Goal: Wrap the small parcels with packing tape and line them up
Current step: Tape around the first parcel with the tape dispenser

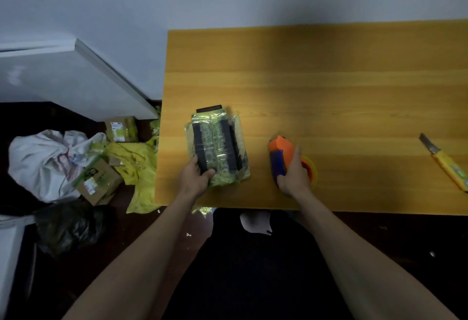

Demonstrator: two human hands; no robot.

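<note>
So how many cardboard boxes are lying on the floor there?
2. One cardboard box sits by the wall near the table's corner; another lies nearer, beside the white bag. More may be hidden under the clutter.

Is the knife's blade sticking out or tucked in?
Sticking out. The yellow utility knife lies on the table with its grey blade showing past the handle's far end.

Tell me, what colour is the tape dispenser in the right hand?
The tape dispenser is orange with a blue part, seen in the head view.
</note>
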